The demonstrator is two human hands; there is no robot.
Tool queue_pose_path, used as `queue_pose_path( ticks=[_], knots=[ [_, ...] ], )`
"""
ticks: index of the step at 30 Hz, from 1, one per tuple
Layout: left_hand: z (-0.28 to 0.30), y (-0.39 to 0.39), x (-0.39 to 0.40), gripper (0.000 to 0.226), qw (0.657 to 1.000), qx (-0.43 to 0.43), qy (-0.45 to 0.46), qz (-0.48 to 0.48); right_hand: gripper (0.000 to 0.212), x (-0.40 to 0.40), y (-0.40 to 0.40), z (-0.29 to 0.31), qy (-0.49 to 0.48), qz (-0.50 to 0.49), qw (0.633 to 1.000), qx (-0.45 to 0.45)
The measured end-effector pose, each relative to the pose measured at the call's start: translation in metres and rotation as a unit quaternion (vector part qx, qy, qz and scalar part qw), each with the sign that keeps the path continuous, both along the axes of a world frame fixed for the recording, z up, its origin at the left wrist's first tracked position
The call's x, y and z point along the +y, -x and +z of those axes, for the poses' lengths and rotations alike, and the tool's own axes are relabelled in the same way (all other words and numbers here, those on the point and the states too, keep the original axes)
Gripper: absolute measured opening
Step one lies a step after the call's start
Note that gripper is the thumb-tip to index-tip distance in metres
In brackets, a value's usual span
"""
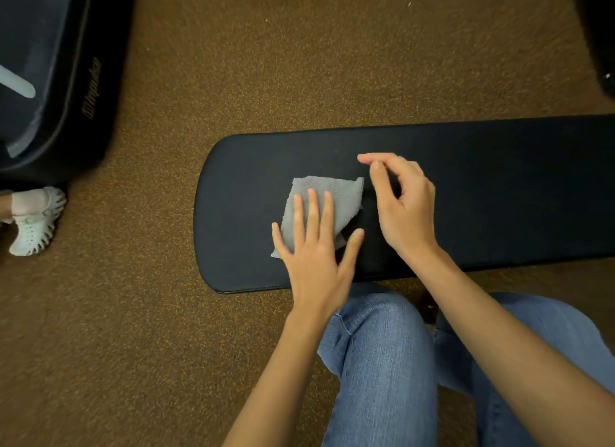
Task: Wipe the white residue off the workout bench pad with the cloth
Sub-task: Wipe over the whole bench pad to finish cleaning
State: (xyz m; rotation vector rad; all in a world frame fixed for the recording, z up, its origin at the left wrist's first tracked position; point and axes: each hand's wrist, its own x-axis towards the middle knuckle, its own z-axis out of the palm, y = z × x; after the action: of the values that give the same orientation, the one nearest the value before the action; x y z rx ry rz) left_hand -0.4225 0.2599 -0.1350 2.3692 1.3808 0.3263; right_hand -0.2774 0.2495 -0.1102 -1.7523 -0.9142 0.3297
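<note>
Blue denim knees (382,356) sit lowest in frame, pressed up against the near edge of the surface (499,187), a long black padded bench top with a rounded left end.

Cloth (327,198): grey, terry-textured, folded to a rough quadrilateral. It lies flat on the surface near the rounded left end, roughly midway between near and far edges. One corner reaches toward the near-left curve of the pad; the opposite corner points toward the far right.

Left hand (314,253): flat on the cloth, palm down. Fingers (312,210) straight and slightly spread, covering the near half of the cloth; thumb extends off the cloth's right side onto bare pad. Nothing gripped, only pressing.

Right hand (404,210): just right of the cloth, above the surface. Fingers loosely curled, index and thumb tips pointing toward the cloth's far-right corner but apart from it. Holds nothing.

Residue: no white marks can be made out on the visible pad; the surface reads uniformly dark.

Surroundings: brown speckled floor (199,64) all round. Dark machine base (76,90) with a faint logo at far left. White perforated clog (35,223) on another person's foot beside it.
</note>
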Motion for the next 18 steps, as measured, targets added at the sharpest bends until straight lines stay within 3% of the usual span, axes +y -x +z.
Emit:
queue_pose_path(
  ticks=[3,5,8,10,13,18],
  knots=[
    [0.005,0.027,0.014,0.059,0.997,-0.024,-0.039,0.061,0.024,-0.002,0.008,-0.004,0.024,0.032,0.998,-0.055],
    [0.003,0.048,0.034,0.055,0.992,-0.020,-0.057,0.108,0.040,-0.002,0.018,-0.003,0.083,0.100,0.983,-0.131],
    [-0.007,0.072,0.056,0.050,0.991,0.007,-0.065,0.113,0.073,0.005,0.039,-0.013,0.211,0.226,0.915,-0.259],
    [-0.012,0.077,0.060,0.049,0.992,0.026,-0.068,0.099,0.080,0.010,0.049,-0.025,0.250,0.268,0.882,-0.298],
    [-0.016,0.075,0.059,0.048,0.992,0.050,-0.080,0.088,0.060,0.005,0.051,-0.038,0.189,0.309,0.881,-0.304],
    [-0.016,0.076,0.060,0.046,0.992,0.034,-0.085,0.093,0.041,-0.019,0.052,-0.044,0.062,0.421,0.880,-0.211]
  ],
)
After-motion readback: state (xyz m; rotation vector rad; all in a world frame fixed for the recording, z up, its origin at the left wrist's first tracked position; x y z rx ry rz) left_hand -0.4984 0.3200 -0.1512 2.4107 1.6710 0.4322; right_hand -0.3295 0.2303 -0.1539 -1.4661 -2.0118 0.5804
